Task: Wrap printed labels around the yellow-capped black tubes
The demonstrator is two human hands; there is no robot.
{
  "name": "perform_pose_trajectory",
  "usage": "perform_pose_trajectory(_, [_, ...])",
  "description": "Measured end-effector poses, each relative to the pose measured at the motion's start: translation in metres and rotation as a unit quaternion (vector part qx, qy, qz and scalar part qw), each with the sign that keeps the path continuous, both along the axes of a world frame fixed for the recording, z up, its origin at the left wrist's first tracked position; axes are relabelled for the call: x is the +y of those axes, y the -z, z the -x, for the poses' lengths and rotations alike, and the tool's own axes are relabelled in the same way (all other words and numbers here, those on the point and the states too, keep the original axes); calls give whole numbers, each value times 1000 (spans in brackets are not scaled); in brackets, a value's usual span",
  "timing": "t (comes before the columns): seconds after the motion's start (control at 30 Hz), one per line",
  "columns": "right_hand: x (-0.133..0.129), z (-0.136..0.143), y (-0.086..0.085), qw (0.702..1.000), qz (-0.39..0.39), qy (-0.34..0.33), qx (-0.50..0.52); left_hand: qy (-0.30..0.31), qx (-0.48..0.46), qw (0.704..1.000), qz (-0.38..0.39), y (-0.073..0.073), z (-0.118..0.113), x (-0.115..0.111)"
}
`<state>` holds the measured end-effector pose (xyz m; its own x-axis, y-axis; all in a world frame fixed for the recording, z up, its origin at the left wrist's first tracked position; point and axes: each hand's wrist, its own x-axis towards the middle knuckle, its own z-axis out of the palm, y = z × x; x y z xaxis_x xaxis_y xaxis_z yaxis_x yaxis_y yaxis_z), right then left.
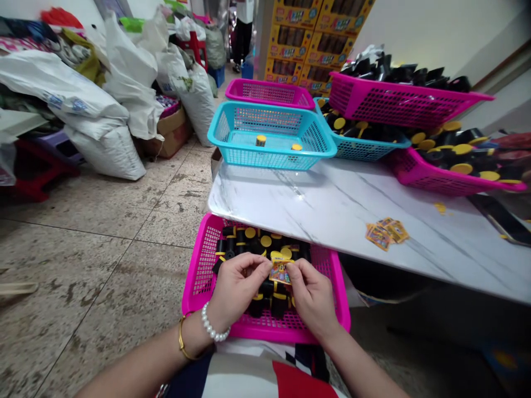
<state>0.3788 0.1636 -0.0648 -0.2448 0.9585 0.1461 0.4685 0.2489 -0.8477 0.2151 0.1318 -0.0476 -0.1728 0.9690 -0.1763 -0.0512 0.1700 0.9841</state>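
A small colourful printed sticker (280,271) is pinched between my two hands, above a pink basket (342,298) on my lap. My left hand (238,282) grips its left edge with thumb and finger. On its right edge, the thumb and finger of my right hand (312,296) are closed. Below them the basket holds several black cylinders with yellow caps (265,241). More printed stickers (385,232) lie in a loose pile on the marbled white table (282,204), to the right of the hands.
A blue basket (271,160) with two yellow-capped pieces stands at the table's back left. Pink baskets (440,179) of black and yellow parts fill the back right. A phone (501,218) lies at the right. White sacks (103,146) sit on the floor; a person (244,33) stands far back.
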Motion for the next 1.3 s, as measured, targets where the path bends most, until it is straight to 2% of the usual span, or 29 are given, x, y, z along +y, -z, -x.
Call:
perform_pose_trajectory(0.37, [-7,6,3,993,-90,-65,-39,13,-133,983,122,10,10,-1])
perform_pose_trajectory(0.73, [-4,13,11,993,-61,-92,-43,-30,-123,984,127,15,14,-4])
perform_pose_trajectory(0.93, [-2,13,11,992,-35,-112,-45,10,-135,982,133,21,17,-6])
perform_pose_trajectory(1.07, [4,2,13,990,-49,-95,-93,0,-144,981,133,27,24,-6])
perform_pose_trajectory(1.13, [5,-1,14,973,-84,-133,-168,-18,-136,982,131,27,30,-6])
perform_pose_trajectory(1.23, [4,3,13,918,-121,-236,-296,-34,-138,979,145,24,35,-6])
perform_pose_trajectory(1.3, [4,8,11,885,-138,-277,-348,-31,-148,975,163,22,37,-5])
